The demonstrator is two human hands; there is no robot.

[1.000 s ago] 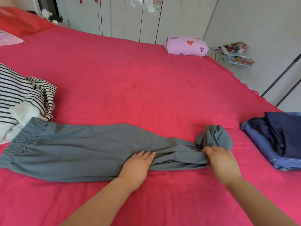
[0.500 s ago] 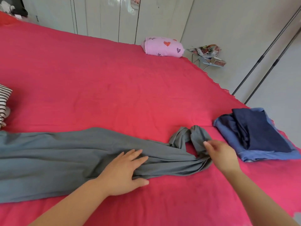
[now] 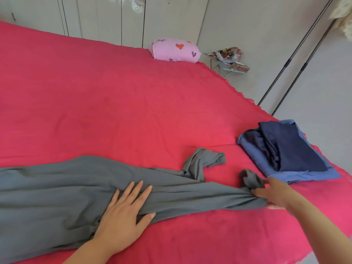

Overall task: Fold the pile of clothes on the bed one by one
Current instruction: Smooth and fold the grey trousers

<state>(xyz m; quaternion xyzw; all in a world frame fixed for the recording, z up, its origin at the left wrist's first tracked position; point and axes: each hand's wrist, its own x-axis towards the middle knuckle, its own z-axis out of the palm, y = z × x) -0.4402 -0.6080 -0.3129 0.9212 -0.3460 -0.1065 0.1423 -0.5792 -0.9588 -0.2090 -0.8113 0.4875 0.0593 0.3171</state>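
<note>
Grey trousers (image 3: pixel 57 191) lie stretched across the red bed (image 3: pixel 114 103) from the left edge toward the right. My left hand (image 3: pixel 125 214) rests flat on the near leg with fingers spread. My right hand (image 3: pixel 274 193), blurred by motion, grips the cuff end of that leg, pulled out to the right. The other leg's cuff (image 3: pixel 205 161) lies crumpled just behind. A folded blue stack (image 3: pixel 285 153) sits on the bed's right side, close to my right hand.
A pink heart-patterned bundle (image 3: pixel 175 50) lies at the bed's far corner. Beyond it stands a small rack with papers (image 3: pixel 230 58). Two dark poles (image 3: pixel 297 54) lean against the right wall. White wardrobe doors (image 3: pixel 104 18) line the back.
My right hand has pulled one trouser leg out to the right, separating it from the other cuff. The view has swung right, so the striped clothes at left are out of sight.
</note>
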